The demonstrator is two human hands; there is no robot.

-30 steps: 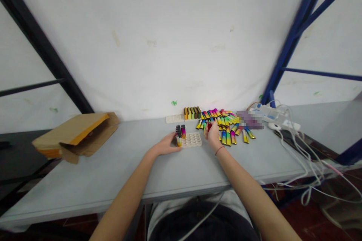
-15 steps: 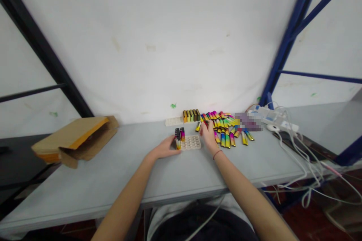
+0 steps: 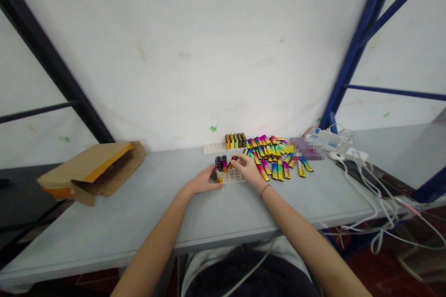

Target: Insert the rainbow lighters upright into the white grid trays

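A pale tray with rows of holes [image 3: 230, 177] lies on the table between my hands. Upright lighters with black tops [image 3: 219, 167] fill its left end, and a purple-and-gold lighter [image 3: 224, 164] stands beside them. My left hand [image 3: 204, 182] steadies the tray's left end, thumb at the front edge and fingers behind the lighters. Above the tray, my right hand [image 3: 245, 168] pinches a red lighter [image 3: 231, 162], slightly tilted; its lower end is close to the holes. Right of this hand lies a loose pile of shiny multicoloured lighters [image 3: 275, 152].
Against the wall stand a tray of upright lighters [image 3: 236, 141] and another pale holed tray [image 3: 213, 149]. An opened cardboard box [image 3: 94, 169] sits at left. White cables and a power strip [image 3: 327, 139] crowd the right, near a blue post [image 3: 348, 69].
My right hand has moved left from the pile to over the tray, bringing the red lighter with it. The left hand stays at the tray's end.
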